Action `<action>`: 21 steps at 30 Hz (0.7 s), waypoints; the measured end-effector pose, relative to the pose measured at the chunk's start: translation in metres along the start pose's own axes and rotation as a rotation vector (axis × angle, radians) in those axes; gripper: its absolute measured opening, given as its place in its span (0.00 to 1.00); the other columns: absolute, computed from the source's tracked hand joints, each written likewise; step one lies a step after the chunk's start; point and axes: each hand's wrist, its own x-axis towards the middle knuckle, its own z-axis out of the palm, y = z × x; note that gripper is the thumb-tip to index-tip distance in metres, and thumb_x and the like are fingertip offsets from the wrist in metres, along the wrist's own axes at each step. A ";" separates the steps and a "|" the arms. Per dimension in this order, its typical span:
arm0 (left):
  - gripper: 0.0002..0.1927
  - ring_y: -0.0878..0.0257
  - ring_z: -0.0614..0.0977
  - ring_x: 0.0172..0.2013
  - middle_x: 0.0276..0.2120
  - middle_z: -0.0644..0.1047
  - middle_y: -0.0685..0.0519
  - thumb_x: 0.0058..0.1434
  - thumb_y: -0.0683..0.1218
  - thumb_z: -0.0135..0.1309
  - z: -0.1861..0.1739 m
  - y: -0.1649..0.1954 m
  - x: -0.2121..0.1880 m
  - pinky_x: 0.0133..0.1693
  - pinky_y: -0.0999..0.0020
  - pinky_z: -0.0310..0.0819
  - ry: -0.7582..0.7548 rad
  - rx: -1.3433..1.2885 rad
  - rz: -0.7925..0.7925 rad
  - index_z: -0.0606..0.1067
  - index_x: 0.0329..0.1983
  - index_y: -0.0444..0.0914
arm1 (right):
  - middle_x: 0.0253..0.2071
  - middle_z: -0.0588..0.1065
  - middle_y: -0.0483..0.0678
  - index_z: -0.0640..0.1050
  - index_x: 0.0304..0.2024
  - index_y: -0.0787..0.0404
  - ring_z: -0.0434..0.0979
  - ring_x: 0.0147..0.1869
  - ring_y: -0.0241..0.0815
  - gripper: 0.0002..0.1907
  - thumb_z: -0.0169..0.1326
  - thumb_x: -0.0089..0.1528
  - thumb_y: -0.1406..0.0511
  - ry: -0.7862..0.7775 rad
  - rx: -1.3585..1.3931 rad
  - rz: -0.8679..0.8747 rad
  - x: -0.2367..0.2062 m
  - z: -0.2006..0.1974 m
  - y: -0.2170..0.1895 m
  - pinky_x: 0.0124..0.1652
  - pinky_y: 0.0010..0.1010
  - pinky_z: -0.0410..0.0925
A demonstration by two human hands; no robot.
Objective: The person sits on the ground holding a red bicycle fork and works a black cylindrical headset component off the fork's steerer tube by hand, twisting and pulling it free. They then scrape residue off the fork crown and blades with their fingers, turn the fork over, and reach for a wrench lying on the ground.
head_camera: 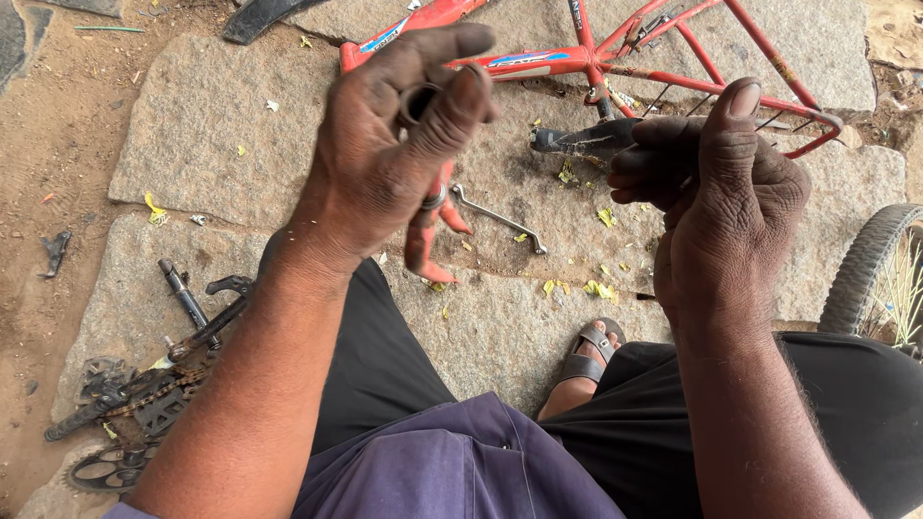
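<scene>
left hand (385, 163): fingertips pinch small dark ring (419, 100), hole facing camera | right hand (716, 192): fingers curled round dark part (577, 141), long axis pointing left | red frame (577, 58), top, blue-white oblong label

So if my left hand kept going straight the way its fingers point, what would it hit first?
Probably the red painted bicycle frame lying on the grey stone slab; the left hand, pinching a small dark metal ring, points toward it, though depth is unclear.
</scene>
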 end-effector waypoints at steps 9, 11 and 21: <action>0.34 0.76 0.76 0.26 0.42 0.81 0.55 0.75 0.65 0.48 -0.056 0.024 -0.048 0.30 0.80 0.72 0.016 -0.045 -0.022 0.72 0.65 0.32 | 0.41 0.81 0.58 0.80 0.44 0.71 0.84 0.38 0.46 0.30 0.47 0.77 0.48 0.005 -0.021 0.039 -0.041 0.052 -0.020 0.40 0.36 0.79; 0.34 0.76 0.75 0.26 0.42 0.81 0.54 0.76 0.64 0.50 -0.063 0.029 -0.056 0.33 0.80 0.72 -0.001 -0.097 -0.010 0.71 0.68 0.31 | 0.41 0.81 0.59 0.80 0.44 0.71 0.84 0.37 0.46 0.30 0.47 0.76 0.48 0.013 -0.028 0.043 -0.050 0.064 -0.024 0.40 0.36 0.78; 0.32 0.76 0.75 0.26 0.42 0.80 0.54 0.78 0.63 0.50 -0.103 0.063 -0.090 0.33 0.80 0.72 0.006 -0.108 -0.029 0.71 0.66 0.30 | 0.38 0.82 0.53 0.81 0.44 0.66 0.85 0.40 0.42 0.25 0.50 0.72 0.49 -0.159 -0.334 0.104 -0.088 0.123 -0.054 0.42 0.35 0.80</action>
